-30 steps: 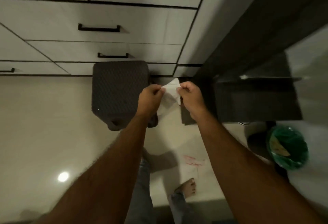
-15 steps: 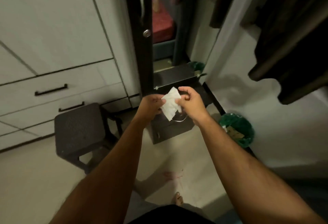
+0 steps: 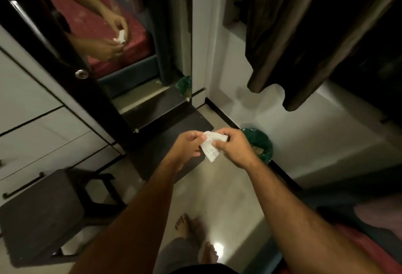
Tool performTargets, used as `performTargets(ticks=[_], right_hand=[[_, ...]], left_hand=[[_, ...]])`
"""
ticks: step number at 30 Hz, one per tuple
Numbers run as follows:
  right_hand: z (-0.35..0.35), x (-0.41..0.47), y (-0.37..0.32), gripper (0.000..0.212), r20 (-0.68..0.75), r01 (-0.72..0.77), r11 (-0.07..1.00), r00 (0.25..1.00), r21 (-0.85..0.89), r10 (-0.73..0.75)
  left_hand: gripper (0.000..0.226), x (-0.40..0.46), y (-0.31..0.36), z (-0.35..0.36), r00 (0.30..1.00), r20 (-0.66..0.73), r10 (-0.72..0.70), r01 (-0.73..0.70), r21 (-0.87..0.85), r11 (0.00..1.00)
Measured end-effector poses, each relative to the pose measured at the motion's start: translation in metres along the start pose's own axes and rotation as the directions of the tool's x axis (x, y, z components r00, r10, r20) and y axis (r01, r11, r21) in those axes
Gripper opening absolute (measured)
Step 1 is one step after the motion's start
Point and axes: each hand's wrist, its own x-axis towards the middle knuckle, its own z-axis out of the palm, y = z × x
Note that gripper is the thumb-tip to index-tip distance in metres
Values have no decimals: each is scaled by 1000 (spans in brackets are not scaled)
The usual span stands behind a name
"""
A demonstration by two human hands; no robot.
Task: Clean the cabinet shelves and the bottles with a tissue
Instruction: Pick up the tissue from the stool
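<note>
Left hand (image 3: 187,145) and right hand (image 3: 233,148) pinch a crumpled tissue (image 3: 210,147) between closed fingers; no shelves or bottles visible, wiping seemingly unstarted.

Arms: both forearms were bare, with no sleeves in sight.
Left hand (image 3: 188,144): no glove, ring or watch showed.
Right hand (image 3: 236,148): likewise bare.
Legs: grey trousers (image 3: 181,252).
Feet (image 3: 189,227): bare, no shoes.

Both hands met at chest height, the left hand (image 3: 187,143) and right hand (image 3: 233,146) each pinching a crumpled white tissue (image 3: 210,148) above the floor (image 3: 217,186), near a green-lined bin (image 3: 260,143) and a dark stool (image 3: 41,213).
</note>
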Motion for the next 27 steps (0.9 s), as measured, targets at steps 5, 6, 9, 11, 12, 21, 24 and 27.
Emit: performTargets(ticks=[5,6,9,11,12,21,24,27], right_hand=[[-28,22,29,23,-87,-167,978,980,125,179],[-32,24,34,22,-102,-188,970,973,154,205],[-45,33,52,21,-116,-232,945,958,228,263],[-53,37,64,19,-94,-269,917,947,294,307],[-58,42,72,19,-72,-297,894,938,335,339],[-122,77,168,24,59,-540,735,820,409,570],[-138,93,213,20,38,-567,711,792,416,609],[-142,108,255,26,8,-594,673,752,441,659]], left_hand=[[30,47,-11,28,984,171,-60,72,-67,995],[33,53,-14,34,980,189,-67,81,-65,995],[35,73,-18,58,979,179,-94,113,-98,989],[32,83,-19,71,983,150,-109,129,-128,983],[31,91,-20,78,983,139,-121,140,-137,981],[30,139,-60,167,963,40,-266,269,-74,960],[44,156,-77,205,937,27,-349,350,-125,929],[53,177,-94,228,922,-7,-387,380,-166,910]])
